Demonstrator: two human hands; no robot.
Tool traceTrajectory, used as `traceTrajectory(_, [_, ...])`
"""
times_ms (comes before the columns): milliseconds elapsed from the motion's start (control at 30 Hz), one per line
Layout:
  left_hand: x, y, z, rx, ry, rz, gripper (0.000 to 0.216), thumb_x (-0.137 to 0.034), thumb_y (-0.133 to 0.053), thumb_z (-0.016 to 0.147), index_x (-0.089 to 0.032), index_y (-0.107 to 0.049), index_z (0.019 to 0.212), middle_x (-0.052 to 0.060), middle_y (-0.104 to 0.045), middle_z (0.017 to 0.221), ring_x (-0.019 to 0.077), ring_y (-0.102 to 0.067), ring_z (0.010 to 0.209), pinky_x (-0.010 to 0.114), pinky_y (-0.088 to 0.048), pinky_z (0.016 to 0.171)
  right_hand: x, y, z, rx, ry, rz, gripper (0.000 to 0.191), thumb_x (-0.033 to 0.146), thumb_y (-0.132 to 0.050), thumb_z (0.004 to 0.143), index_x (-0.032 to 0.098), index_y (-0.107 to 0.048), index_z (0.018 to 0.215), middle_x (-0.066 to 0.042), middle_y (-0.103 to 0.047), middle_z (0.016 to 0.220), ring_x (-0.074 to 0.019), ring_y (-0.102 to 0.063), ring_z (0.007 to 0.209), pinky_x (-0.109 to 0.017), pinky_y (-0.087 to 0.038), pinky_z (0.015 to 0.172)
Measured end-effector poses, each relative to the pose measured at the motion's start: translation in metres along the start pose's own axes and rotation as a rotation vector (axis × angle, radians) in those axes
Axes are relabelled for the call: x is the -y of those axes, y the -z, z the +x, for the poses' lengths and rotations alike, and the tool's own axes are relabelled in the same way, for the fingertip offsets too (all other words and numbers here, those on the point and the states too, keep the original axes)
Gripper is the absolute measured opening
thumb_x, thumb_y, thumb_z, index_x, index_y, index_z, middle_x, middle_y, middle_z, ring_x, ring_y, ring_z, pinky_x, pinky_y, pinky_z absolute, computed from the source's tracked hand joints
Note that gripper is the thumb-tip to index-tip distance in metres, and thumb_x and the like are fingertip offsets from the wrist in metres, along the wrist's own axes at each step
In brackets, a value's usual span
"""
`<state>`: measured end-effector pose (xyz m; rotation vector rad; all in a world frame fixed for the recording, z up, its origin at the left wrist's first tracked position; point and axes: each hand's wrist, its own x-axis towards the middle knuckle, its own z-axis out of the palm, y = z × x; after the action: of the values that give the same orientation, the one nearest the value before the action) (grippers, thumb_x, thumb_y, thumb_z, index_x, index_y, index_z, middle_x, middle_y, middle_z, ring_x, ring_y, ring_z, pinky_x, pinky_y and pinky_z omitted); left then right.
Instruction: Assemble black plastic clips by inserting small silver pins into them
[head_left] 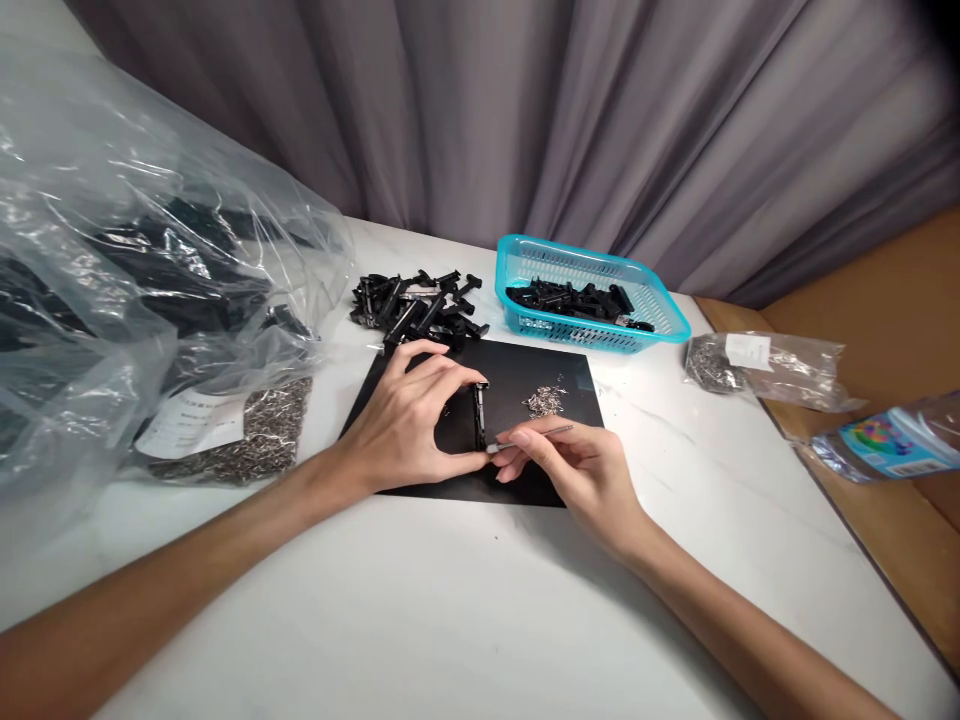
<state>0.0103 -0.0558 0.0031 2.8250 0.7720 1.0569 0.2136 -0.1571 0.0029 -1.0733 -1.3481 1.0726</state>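
Observation:
My left hand (409, 420) pinches a small black plastic part (479, 415) upright between thumb and forefinger, over a black mat (525, 375). My right hand (570, 465) grips a thin metal pin tool (544, 432) whose tip meets the lower end of the black part. A little heap of small silver metal pieces (545, 400) lies on the mat just beyond my right hand. Behind the mat sits a pile of loose black parts (416, 300).
A turquoise basket (525, 262) holding more black parts stands at the back. Large clear plastic bags (127, 260) fill the left; a bag of silver pieces (247, 435) lies beneath them. Another small bag of metal pieces (765, 365) and a plastic bottle (892, 440) lie right. Grey curtain behind.

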Motion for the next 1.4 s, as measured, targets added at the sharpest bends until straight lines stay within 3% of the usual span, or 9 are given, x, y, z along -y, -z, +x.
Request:
traceTrajectory(367, [0.000, -0.002, -0.003, 0.007, -0.014, -0.001, 0.052, -0.046, -0.080, 0.072, -0.017, -0.065, 0.113, 0.009, -0.074, 0.104, 0.0350, -0.058, 0.116, 0.051, -0.045, 0.104, 0.002, -0.001, -0.001, 0.017, -0.031, -0.008, 0.032, 0.046, -0.063, 0.101, 0.018, -0.076, 0.093, -0.005, -0.077, 0.081, -0.0185, -0.074, 0.066, -0.037, -0.063, 0.069])
traceTrajectory(600, [-0.003, 0.001, 0.001, -0.007, 0.036, -0.008, 0.058, -0.062, -0.081, 0.072, -0.018, -0.067, 0.108, 0.007, -0.075, 0.098, 0.0318, -0.062, 0.106, 0.050, -0.042, 0.104, 0.005, 0.015, 0.007, -0.242, 0.166, -0.349, 0.041, 0.042, -0.040, 0.111, 0.022, -0.060, 0.081, -0.003, -0.059, 0.083, -0.0167, -0.059, 0.080, -0.033, -0.050, 0.080])
traceTrajectory(733, [-0.003, 0.002, 0.001, -0.005, 0.034, -0.015, 0.059, -0.062, -0.081, 0.072, -0.018, -0.068, 0.108, 0.007, -0.075, 0.097, 0.0309, -0.063, 0.105, 0.050, -0.042, 0.103, -0.002, 0.017, 0.009, -0.159, 0.201, -0.503, 0.033, 0.035, -0.035, 0.112, 0.023, -0.059, 0.092, -0.004, -0.059, 0.088, -0.0196, -0.057, 0.083, -0.035, -0.046, 0.079])
traceTrajectory(833, [-0.003, 0.004, 0.001, 0.002, 0.046, -0.054, 0.057, -0.062, -0.082, 0.071, -0.019, -0.068, 0.106, 0.005, -0.075, 0.094, 0.0289, -0.064, 0.102, 0.049, -0.041, 0.104, -0.005, 0.012, 0.005, -0.048, 0.235, -0.717, 0.026, 0.028, -0.041, 0.110, 0.023, -0.062, 0.096, -0.007, -0.067, 0.092, -0.0233, -0.053, 0.087, -0.038, -0.044, 0.081])
traceTrajectory(933, [-0.003, 0.005, 0.002, 0.027, 0.059, -0.088, 0.055, -0.060, -0.082, 0.071, -0.020, -0.067, 0.105, 0.004, -0.075, 0.093, 0.0275, -0.064, 0.100, 0.048, -0.041, 0.105, -0.003, 0.008, 0.003, 0.010, 0.225, -0.779, 0.024, 0.027, -0.044, 0.109, 0.022, -0.064, 0.096, -0.007, -0.071, 0.092, -0.0243, -0.049, 0.085, -0.038, -0.043, 0.080])
traceTrajectory(1100, [0.001, 0.002, 0.001, 0.096, 0.031, -0.091, 0.053, -0.051, -0.081, 0.071, -0.021, -0.064, 0.111, 0.004, -0.076, 0.102, 0.0277, -0.066, 0.101, 0.050, -0.037, 0.109, 0.003, -0.006, 0.004, 0.057, 0.071, -0.645, 0.021, 0.038, -0.056, 0.104, 0.022, -0.070, 0.104, -0.005, -0.075, 0.090, -0.0230, -0.056, 0.085, -0.036, -0.044, 0.075])
traceTrajectory(1233, [0.001, -0.001, -0.001, 0.110, 0.021, -0.033, 0.054, -0.044, -0.080, 0.074, -0.020, -0.060, 0.118, 0.007, -0.074, 0.112, 0.0301, -0.065, 0.108, 0.052, -0.035, 0.110, 0.002, -0.020, 0.005, 0.011, -0.004, -0.609, 0.028, 0.041, -0.069, 0.095, 0.020, -0.072, 0.112, -0.004, -0.075, 0.081, -0.0234, -0.061, 0.081, -0.034, -0.044, 0.068])
traceTrajectory(1400, [0.004, 0.005, -0.001, 0.134, 0.064, -0.005, 0.078, -0.064, -0.080, 0.075, -0.021, -0.054, 0.134, 0.012, -0.066, 0.137, 0.0350, -0.058, 0.124, 0.053, -0.037, 0.111, -0.010, -0.008, 0.010, -0.181, 0.096, -0.726, 0.024, 0.032, -0.057, 0.098, 0.019, -0.076, 0.107, -0.007, -0.072, 0.080, -0.0221, -0.062, 0.072, -0.033, -0.046, 0.063])
